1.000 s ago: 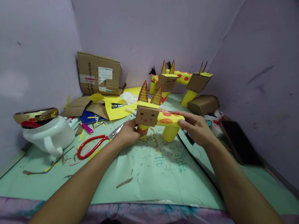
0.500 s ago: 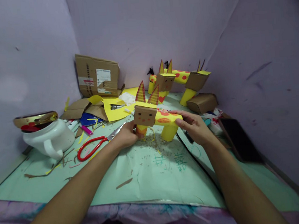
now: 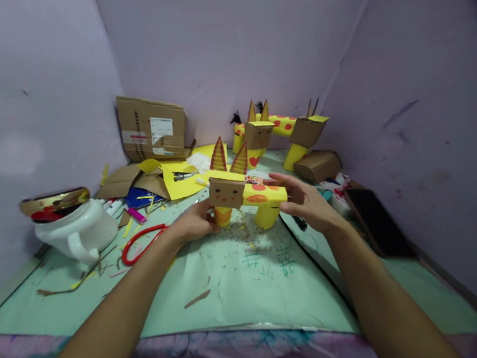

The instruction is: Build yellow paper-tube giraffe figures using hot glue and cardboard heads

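Note:
A handmade toy animal (image 3: 227, 193) stands on the table sheet, with a brown cardboard head, a drawn face, two striped pointed ears and a yellow, orange-spotted tube body on tube legs. My left hand (image 3: 193, 224) is closed at its front leg, thumb beside the leg; the other fingertips are partly hidden behind the head. Close to the body's rear end, my right hand (image 3: 310, 203) is open, its fingers and thumb spread around that end. Red-handled scissors (image 3: 137, 246) lie left of my left hand, their blades mostly covered by it.
Two similar toy animals (image 3: 259, 135) stand at the back near a small cardboard box (image 3: 318, 165). A white pot (image 3: 77, 231), markers (image 3: 136, 216), yellow paper (image 3: 176, 189) and a larger carton (image 3: 153, 128) are leftward. At right lie a phone (image 3: 380, 221) and a black cable (image 3: 314, 262).
My right hand has loosened from the toy animal's rear end, its fingers spreading away. My left hand stays by the front leg and now covers the scissors' blades more. The whole view has shifted slightly.

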A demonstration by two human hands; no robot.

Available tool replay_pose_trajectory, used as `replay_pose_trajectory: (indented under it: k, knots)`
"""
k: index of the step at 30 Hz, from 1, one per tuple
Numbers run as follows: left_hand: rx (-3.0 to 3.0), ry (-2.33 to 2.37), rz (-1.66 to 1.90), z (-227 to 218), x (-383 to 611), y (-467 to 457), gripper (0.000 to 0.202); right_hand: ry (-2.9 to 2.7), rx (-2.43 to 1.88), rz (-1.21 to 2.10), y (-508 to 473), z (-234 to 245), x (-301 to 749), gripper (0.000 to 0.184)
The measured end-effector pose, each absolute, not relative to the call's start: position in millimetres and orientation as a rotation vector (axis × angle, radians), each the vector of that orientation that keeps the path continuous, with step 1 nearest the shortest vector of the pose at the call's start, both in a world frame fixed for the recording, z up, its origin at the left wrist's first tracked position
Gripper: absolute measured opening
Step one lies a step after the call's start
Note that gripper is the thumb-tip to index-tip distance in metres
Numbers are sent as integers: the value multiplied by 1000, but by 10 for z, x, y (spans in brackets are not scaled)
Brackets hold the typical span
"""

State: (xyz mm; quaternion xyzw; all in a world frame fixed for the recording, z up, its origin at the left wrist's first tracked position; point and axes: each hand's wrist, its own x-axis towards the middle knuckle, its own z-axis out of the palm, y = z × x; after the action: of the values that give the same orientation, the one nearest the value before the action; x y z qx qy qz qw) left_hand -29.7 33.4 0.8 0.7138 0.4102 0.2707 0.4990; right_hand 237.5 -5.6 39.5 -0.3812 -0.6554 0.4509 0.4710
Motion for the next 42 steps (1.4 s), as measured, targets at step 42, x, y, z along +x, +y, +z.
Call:
replay_pose_trajectory:
  k: [42]
  knots:
    - [1735, 1124, 772, -19, -235, 311, 36, -1546, -858, 1331, 90, 240, 2340, 68]
